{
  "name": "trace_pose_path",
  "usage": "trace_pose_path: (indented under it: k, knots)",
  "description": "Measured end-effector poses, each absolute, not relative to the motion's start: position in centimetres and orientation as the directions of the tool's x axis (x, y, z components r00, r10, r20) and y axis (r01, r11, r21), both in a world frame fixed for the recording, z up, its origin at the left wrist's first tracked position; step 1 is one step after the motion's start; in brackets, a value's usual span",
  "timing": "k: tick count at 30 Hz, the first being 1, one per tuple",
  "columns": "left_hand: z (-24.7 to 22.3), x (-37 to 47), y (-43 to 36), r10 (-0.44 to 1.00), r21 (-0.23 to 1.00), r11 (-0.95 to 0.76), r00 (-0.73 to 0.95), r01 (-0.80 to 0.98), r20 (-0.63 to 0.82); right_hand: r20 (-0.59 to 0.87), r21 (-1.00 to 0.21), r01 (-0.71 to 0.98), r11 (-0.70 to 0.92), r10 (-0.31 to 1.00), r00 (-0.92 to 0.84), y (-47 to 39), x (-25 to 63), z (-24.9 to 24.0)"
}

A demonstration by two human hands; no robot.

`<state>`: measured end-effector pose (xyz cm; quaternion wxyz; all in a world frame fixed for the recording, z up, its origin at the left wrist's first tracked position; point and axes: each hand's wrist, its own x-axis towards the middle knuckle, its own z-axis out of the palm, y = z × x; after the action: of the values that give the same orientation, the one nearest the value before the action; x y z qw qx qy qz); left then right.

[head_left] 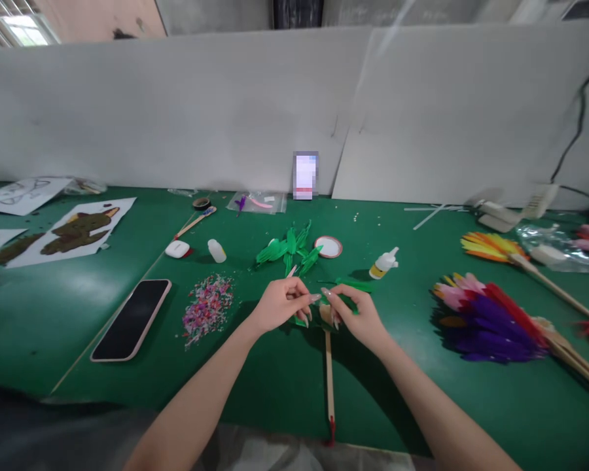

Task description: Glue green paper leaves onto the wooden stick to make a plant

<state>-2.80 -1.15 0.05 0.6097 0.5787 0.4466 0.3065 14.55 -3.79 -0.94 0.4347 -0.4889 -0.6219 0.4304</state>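
My left hand [285, 305] and my right hand [357, 313] meet over the middle of the table, fingertips almost touching. Each has thumb and forefinger pinched together; whatever lies between them is too small to make out. Below the fingers lies a flat wooden stick [329, 376] with a broad upper end and a red cord at its near tip. Bits of green show around the fingers. Just beyond my hands is a loose pile of green feather-like pieces [290, 246], and a single green piece [356, 285] lies behind my right hand.
To the left are a phone [131, 320], a heap of small colourful bits [208, 306] and a white bottle [216, 250]. A round white lid [328, 246] and a glue bottle [383, 263] stand beyond. Purple and red feather-like bundles [495, 324] on sticks lie right. A white partition [177, 118] borders the back.
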Motion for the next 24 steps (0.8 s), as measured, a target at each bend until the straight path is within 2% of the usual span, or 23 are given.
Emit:
trace_pose_path:
  k: [13, 17, 24]
  knots:
    - [0.1, -4.0, -0.4, 0.799, 0.986, 0.108, 0.58, 0.124, -0.16, 0.201, -0.94, 0.255, 0.228, 0.971, -0.126, -3.3, 14.5, -2.0]
    - [-0.1, -4.1, -0.3, 0.807, 0.979, 0.078, 0.565, 0.19, -0.174, 0.234, -0.918, 0.294, 0.265, 0.963, -0.135, -3.3, 14.5, -2.1]
    - [-0.8, -3.7, -0.2, 0.883, 0.983, 0.0, 0.462, 0.182, -0.085, 0.26, -0.894, 0.333, 0.3, 0.952, -0.159, -3.6, 14.3, -1.7]
